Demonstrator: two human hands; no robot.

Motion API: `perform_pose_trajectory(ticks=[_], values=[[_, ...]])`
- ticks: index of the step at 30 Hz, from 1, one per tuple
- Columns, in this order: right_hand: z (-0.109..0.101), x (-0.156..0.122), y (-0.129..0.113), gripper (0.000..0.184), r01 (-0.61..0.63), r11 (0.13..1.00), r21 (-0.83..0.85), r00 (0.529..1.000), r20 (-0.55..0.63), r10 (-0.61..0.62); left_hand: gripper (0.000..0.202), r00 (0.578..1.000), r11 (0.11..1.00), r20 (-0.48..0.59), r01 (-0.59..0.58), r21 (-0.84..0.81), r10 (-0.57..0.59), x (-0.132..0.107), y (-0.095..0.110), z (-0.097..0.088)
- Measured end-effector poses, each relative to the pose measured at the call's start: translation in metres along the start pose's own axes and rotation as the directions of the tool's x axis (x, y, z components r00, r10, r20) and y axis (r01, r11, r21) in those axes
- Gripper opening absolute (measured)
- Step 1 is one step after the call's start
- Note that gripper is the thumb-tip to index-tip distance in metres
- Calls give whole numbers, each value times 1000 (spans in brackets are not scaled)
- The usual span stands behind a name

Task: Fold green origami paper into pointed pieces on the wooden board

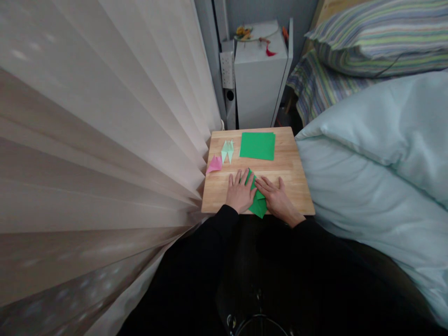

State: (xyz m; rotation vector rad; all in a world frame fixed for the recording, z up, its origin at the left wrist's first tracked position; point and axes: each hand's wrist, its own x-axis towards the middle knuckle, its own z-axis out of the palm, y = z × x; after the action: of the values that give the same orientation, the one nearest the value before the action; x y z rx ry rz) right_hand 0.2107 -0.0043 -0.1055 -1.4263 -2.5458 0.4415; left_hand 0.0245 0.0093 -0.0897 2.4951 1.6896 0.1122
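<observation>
A partly folded sheet of green origami paper (258, 206) lies at the near edge of the small wooden table (284, 163), its lower corner reaching over the edge. My left hand (240, 192) rests flat on the paper's left side with fingers spread. From the right, my right hand (276, 195) lies on the paper, fingers stretched out toward the left hand and thumb apart. Both hands cover parts of the folds. Beyond them sits a stack of green paper sheets (257, 146). A pale green folded paper piece (227, 151) and a pink one (214, 164) lie at the left.
Pleated curtains (140, 140) hang close along the table's left side. A bed with a pale blue quilt (364, 177) and a striped pillow (381, 39) borders the right. Behind the table stand a white cabinet (261, 88) and a power strip (227, 70).
</observation>
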Motion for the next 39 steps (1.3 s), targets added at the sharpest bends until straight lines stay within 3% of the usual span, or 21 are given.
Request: perform_pose_trajectory(ticks=[13,27,39], values=[[1,1,-1,69,18,1000,22,999,-26,-18,67,999,999,-34,43,14,-42,3,3,7],[-1,2,-1,79,27,998,49,1000,11,-28,69,997,998,-45,67,17,-66,6,3,11],[-1,1,1,82,38,997,69,999,10,-39,66,997,997,-21,73,16,-73,6,6,6]])
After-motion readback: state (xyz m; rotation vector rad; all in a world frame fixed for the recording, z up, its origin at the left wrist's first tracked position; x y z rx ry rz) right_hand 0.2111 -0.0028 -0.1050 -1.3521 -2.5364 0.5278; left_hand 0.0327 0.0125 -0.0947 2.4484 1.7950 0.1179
